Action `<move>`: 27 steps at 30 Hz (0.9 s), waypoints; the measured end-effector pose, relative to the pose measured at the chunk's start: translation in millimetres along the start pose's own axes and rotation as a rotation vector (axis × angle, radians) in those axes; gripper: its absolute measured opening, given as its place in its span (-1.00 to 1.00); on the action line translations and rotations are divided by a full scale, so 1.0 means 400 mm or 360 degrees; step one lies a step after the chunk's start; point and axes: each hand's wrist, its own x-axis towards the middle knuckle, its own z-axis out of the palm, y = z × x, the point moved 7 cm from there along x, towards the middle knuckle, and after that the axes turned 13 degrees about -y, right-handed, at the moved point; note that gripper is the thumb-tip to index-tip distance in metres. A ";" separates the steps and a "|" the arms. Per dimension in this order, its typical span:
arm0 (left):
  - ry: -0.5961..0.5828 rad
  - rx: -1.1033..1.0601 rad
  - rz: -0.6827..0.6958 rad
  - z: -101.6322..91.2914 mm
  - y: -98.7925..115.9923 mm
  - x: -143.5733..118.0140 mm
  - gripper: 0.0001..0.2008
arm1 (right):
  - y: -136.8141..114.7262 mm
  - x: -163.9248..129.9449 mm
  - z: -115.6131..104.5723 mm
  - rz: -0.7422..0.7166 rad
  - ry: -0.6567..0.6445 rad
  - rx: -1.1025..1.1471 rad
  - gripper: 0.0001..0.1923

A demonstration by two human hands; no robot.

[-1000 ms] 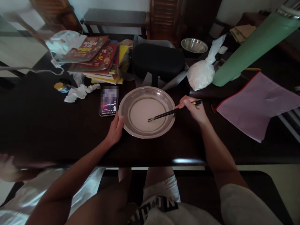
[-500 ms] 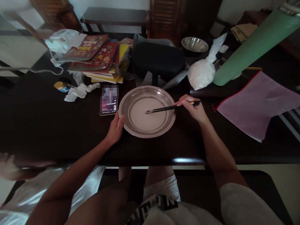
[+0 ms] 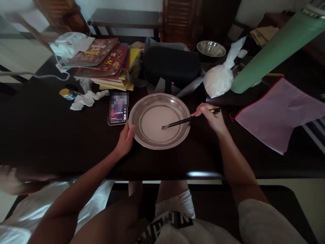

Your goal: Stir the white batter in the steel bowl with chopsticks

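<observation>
OK, both grips loaded from where I stand. Left hand (image 3: 126, 138) is clamped on the left edge of the bowl (image 3: 158, 146), thumb over the rim, fingers against the outside. Bowl sits on the dark table (image 3: 76, 142) between the two grips, cloudy white liquid (image 3: 153, 123) in the bottom. Right hand (image 3: 210, 118): fingers closed around black chopsticks (image 3: 177, 122), just off the bowl's right rim. Sticks slope down and left from that grip, tips at the liquid; can't tell how deep. Phone (image 3: 118, 115), screen lit, just beyond the left grip. Crumpled tissue (image 3: 84, 101) and small jar (image 3: 67, 94) farther left of it, books (image 3: 98, 56) behind. Bulging white bag (image 3: 217, 83) beyond the right grip, pink pouch (image 3: 276, 115) to its right. Another person's hand (image 3: 8, 180), blurred, well left of the left grip.
</observation>
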 end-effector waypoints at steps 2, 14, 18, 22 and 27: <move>-0.0003 0.0005 -0.0010 0.000 0.000 0.000 -0.23 | -0.002 0.003 0.014 -0.0024 -0.0105 -0.0044 -0.59; 0.0009 -0.0001 0.0029 -0.001 -0.001 -0.002 -0.27 | -0.004 0.004 0.012 -0.0020 -0.0110 -0.0124 -0.61; 0.0003 -0.0005 0.0027 0.000 -0.001 0.000 -0.27 | -0.002 -0.002 -0.009 0.0009 0.0055 -0.0074 -0.58; 0.0005 -0.0015 -0.0007 -0.001 -0.001 0.000 -0.25 | -0.001 0.002 0.012 -0.0015 -0.0100 -0.0045 -0.60; 0.0000 -0.0028 -0.0034 -0.001 0.004 -0.001 -0.21 | -0.006 -0.001 -0.006 -0.0007 0.0019 -0.0109 -0.61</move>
